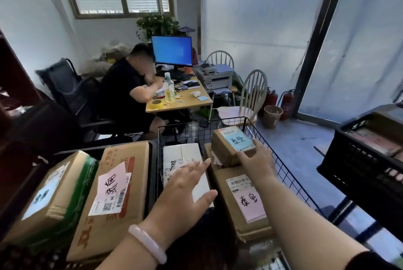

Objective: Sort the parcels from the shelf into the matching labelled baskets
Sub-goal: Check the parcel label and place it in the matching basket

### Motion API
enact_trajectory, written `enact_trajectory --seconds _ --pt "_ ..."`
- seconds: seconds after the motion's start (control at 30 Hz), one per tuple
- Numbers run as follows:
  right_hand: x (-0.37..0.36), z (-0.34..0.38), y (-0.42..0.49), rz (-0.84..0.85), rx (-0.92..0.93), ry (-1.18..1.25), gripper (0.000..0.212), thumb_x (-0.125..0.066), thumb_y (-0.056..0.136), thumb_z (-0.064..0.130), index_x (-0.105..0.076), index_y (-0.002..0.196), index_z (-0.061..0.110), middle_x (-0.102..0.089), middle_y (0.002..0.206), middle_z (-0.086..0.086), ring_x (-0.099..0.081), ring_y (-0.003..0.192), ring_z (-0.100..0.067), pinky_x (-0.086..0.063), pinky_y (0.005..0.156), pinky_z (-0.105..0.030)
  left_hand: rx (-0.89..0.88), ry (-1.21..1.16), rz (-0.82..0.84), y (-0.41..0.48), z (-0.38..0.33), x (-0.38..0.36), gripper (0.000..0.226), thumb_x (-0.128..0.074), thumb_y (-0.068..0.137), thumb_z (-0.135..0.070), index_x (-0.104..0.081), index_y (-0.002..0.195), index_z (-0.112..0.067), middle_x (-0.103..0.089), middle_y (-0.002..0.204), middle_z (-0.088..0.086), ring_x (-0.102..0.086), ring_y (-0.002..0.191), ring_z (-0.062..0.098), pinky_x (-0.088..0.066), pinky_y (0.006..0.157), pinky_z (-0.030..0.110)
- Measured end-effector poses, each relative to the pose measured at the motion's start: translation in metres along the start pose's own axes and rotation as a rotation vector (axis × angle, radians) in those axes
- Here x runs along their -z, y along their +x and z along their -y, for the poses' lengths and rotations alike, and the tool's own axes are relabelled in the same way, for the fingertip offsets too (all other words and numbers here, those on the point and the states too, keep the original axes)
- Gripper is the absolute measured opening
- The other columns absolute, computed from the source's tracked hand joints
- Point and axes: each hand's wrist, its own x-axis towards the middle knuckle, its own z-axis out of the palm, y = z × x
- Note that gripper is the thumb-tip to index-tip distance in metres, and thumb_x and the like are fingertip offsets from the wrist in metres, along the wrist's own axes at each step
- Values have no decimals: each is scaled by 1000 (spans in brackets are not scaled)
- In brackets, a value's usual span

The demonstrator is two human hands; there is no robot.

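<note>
Small brown cardboard parcel (229, 146) with a blue label sits atop a larger brown parcel (253, 229) inside the black wire basket (196, 122); your right grip (256, 160) pinches its near corner, your left grip (183, 193) hovers spread.

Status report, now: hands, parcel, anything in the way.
Right hand grips small blue-labelled parcel, over the pink-labelled box in the wire basket. Left hand open, above the white box. No obstruction seen.

R hand (256, 160) grips blue-label parcel (229, 145) in wire basket (202, 122); L hand (185, 191) flat over white box (181, 154).
</note>
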Motion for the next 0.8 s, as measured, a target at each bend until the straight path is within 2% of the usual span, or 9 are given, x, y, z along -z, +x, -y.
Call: enact_trajectory --seconds 0.03,0.07,0.13,0.2,0.27,0.47,0.6,0.7,0.8 --pt "2 2 -15 0 40 -28 70 -67 87 40 -37 147 24 -46 142 -1 -47 113 -14 -47 82 -33 -9 4 -5 -3 -2 -1 66 -55 94 -52 -14 146 -56 -21 159 -18 -9 146 0 -9 118 22" --pt "5 4 -31 4 87 -72 72 -67 87 42 -35 148 24 -41 147 -1 -43 124 -16 -45 95 -37 -24 15 -10 -7 -3 -1 68 -55 94 -52 -15 149 -52 -21 160 -15 -10 147 2 -9 119 24" --pt "14 5 -69 17 186 -194 79 -64 86 48 -26 152 27 -26 158 2 -22 144 -16 -21 118 -38 -64 68 -38 -16 -5 0 70 -55 94 -53 -18 152 -47 -22 161 -9 -11 148 8 -10 122 29" --pt "24 0 -111 26 261 -375 85 -56 85 59 -11 153 35 -9 162 8 -1 149 -12 -1 117 -33 -97 152 -67 -28 -7 2 72 -52 93 -57 -16 154 -45 -20 162 -7 -9 149 12 -7 123 31" --pt "37 -8 -155 24 267 -487 88 -50 84 66 2 151 43 2 163 10 14 146 -8 8 115 -33 -138 226 -69 -40 -12 2 74 -47 92 -62 -10 154 -46 -15 164 -6 -4 151 15 -4 124 34" --pt "97 -19 -286 -149 209 -642 92 -45 82 74 4 152 42 8 163 9 17 147 -11 8 121 -38 -344 219 20 -94 -53 -11 76 -42 92 -66 1 152 -51 1 166 -9 10 151 13 5 123 38" --pt "129 -29 -375 -284 121 -721 91 -39 80 77 23 140 51 13 160 13 17 147 -10 5 121 -40 -514 167 32 -141 -87 -32 78 -44 91 -66 0 153 -49 0 166 -9 10 152 14 7 123 41" --pt "147 -41 -444 -374 13 -732 93 -43 79 75 16 144 47 8 161 13 18 146 -7 9 120 -38 -620 127 101 -180 -115 -53 80 -42 90 -68 6 152 -50 4 166 -7 12 151 15 7 123 41" --pt "170 -52 -512 -420 -129 -785 94 -47 80 74 19 143 50 13 161 15 26 142 -3 14 118 -35 -723 55 161 -224 -149 -71 80 -41 89 -70 3 153 -50 2 166 -7 8 151 15 10 119 35"
